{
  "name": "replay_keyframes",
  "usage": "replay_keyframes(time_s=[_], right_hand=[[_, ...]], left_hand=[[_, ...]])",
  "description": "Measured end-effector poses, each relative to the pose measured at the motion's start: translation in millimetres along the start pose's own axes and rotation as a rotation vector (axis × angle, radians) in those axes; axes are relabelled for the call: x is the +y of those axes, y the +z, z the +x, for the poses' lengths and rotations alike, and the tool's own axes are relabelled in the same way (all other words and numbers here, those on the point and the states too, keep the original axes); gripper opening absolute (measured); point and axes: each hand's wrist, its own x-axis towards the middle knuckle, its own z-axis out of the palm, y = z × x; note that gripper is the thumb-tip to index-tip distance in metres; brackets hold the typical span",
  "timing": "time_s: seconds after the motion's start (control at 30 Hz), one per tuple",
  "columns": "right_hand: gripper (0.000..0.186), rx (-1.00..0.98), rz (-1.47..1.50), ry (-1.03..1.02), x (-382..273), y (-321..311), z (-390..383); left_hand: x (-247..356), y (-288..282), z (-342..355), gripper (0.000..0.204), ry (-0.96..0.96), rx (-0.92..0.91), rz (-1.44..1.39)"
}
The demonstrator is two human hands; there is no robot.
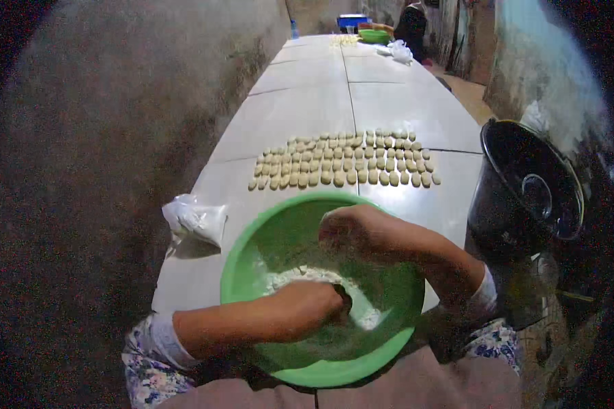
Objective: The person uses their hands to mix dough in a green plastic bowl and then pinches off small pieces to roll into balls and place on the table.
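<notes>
A wide green plastic bowl (251, 242) sits at the near end of the white tiled table, with white powder (370, 317) inside. My left hand (314, 303) is low in the bowl among the powder, its fingers curled and largely hidden. My right hand (348, 228) is over the bowl's far right part, fingers bent down and blurred; what it holds, if anything, I cannot make out. Beyond the bowl lie rows of several small pale dough pieces (341, 163). A plastic bag of white stuff (198, 225) lies left of the bowl.
A large black tub (498, 191) stands right of the table. At the far end are a green basin (375, 37), a blue container (353, 20), white bags (399, 52) and a dark-clothed person (409, 27). Concrete walls (116, 102) run along both sides.
</notes>
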Motion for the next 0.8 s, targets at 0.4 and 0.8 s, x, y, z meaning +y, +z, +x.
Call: replay_keyframes(time_s=[0.4,0.8], right_hand=[[0.023,0.176,-0.356,-0.431,-54.4,6.8,-34.3],[0.014,0.387,-0.445,-0.627,-37.5,5.2,-23.0]], left_hand=[[-57.0,-26.4,-2.0,0.024,0.336,0.605,-1.24],[-53.2,-31.5,1.3,0.037,0.41,0.541,-1.319]])
